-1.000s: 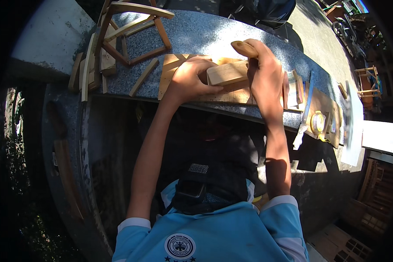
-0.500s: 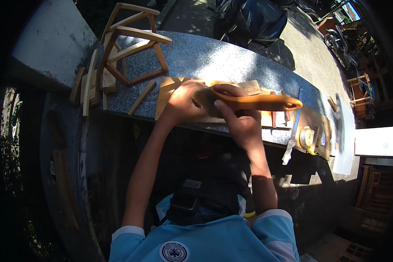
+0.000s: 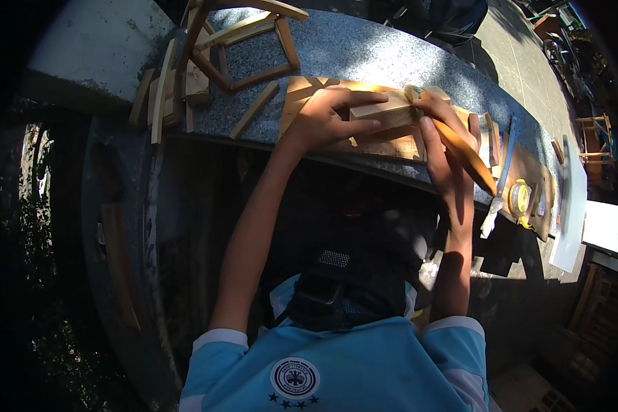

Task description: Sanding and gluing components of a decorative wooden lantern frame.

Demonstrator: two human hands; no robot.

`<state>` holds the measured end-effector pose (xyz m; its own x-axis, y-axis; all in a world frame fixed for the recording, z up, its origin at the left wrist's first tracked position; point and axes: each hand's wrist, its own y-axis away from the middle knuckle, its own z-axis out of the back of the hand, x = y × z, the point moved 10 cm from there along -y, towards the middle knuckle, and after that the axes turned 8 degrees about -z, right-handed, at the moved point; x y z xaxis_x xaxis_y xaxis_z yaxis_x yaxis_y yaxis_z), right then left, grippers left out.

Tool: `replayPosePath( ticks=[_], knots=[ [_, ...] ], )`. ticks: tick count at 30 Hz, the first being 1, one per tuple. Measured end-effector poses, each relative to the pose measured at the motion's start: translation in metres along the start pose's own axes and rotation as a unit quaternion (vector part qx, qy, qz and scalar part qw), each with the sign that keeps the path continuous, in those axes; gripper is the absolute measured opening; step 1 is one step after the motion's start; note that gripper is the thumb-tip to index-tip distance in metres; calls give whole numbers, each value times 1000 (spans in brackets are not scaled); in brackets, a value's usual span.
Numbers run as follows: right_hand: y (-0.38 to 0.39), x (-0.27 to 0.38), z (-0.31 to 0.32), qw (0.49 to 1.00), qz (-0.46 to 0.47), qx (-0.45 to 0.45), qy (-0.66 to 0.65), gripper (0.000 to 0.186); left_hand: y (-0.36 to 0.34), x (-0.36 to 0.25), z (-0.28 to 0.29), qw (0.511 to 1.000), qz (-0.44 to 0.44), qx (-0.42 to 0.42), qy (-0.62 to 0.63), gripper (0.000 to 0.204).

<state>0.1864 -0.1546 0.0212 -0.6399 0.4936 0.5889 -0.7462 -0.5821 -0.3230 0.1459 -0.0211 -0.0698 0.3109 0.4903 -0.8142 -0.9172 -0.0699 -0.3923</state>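
Note:
My right hand (image 3: 448, 147) is closed round the orange handle of a flat brush (image 3: 465, 159), whose pale bristles touch the far right end of a light wooden block (image 3: 386, 115). The handle slants down to the right, toward me. From the left, my left hand (image 3: 325, 118) grips the block, with fingers along its far side and the thumb on its near side. Under the block lies a flat wooden board (image 3: 296, 96) on the speckled stone table (image 3: 329, 41). My fingers hide part of the brush head.
An angular wooden frame (image 3: 290, 51) stands at the back left, near several wood offcuts (image 3: 198, 86) and a loose strip (image 3: 254, 110). To the right lie a blue strip-like tool (image 3: 507, 154) with a wrapped end and a yellow tape roll (image 3: 520, 198). A white wall block (image 3: 103, 58) borders the left.
The brush has swung from lying level across my hands to slanting down right, its bristles now on the block. My left hand has moved from the brush head to the block. The view has shifted.

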Motion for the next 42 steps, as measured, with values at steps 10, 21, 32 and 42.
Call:
replayPosePath(
  ticks=[10,21,32,42],
  knots=[
    [3,-6,13,993,34,16,-112,21,-9,-6,-12,993,17,70,91,48],
    [4,-15,25,979,-6,-77,-188,15,-3,5,-11,997,34,56,31,54],
    [5,32,-9,989,141,37,8,13,4,22,-2,999,37,-2,-9,55],
    [6,10,-24,874,-21,149,-463,19,-1,-8,0,992,-89,-14,-91,51]
  ],
)
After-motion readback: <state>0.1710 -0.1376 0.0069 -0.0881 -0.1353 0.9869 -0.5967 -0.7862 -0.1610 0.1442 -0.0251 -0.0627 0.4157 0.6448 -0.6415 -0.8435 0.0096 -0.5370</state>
